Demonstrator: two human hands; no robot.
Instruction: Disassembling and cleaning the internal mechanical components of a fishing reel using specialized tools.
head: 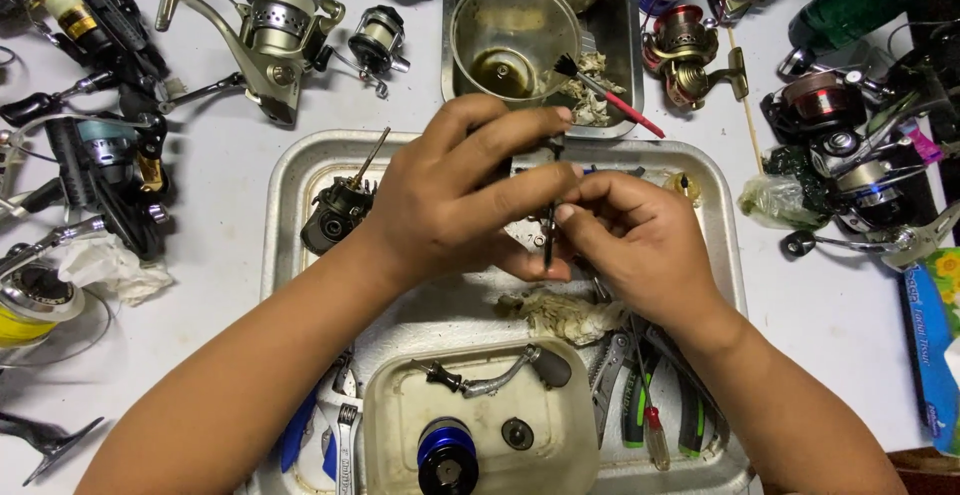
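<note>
both hands meet over the metal tray at the centre of the white worktop. the left hand and right hand are each pinched on a thin dark shaft, which stands nearly upright between their fingertips. at nine o'clock from the hands a black reel body lies in the tray. at six o'clock a plastic tub holds a reel handle and a blue spool. at twelve o'clock stands a cup with a red-handled brush beside it.
</note>
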